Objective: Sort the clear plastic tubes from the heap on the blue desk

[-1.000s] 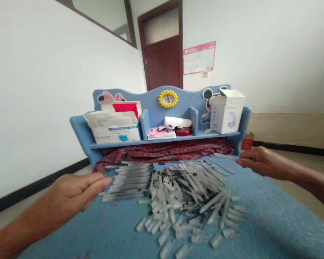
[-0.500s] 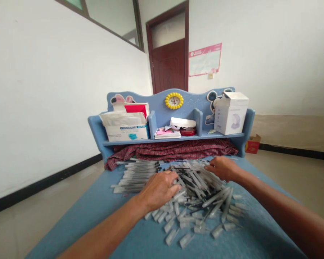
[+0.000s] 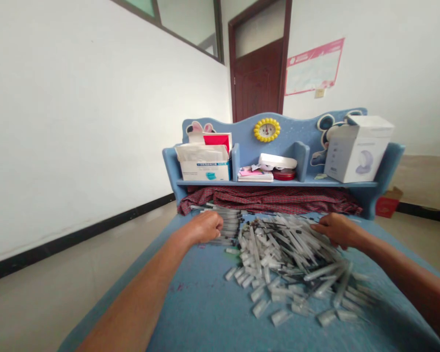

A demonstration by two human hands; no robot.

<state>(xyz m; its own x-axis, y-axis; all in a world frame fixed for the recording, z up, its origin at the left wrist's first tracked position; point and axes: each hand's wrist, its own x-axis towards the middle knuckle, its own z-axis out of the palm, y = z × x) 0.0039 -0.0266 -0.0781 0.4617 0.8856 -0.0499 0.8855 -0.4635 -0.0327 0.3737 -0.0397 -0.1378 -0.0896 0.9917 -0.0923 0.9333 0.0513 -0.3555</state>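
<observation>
the left hand (image 3: 207,226) curls over a row of slim tubes (image 3: 230,227), seemingly laid parallel to stay apart from the loose heap (image 3: 289,249) on the blue table (image 3: 190,303). the right hand (image 3: 337,230) bends at the heap's right edge; i cannot tell whether either grips anything. the tubes look cloudy, dark-tipped.

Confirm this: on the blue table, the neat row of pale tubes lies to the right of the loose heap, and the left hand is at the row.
Not quite: the neat row of pale tubes lies to the left of the loose heap, as the head view shows. Both are on the blue table, and the left hand is at the row.
</observation>
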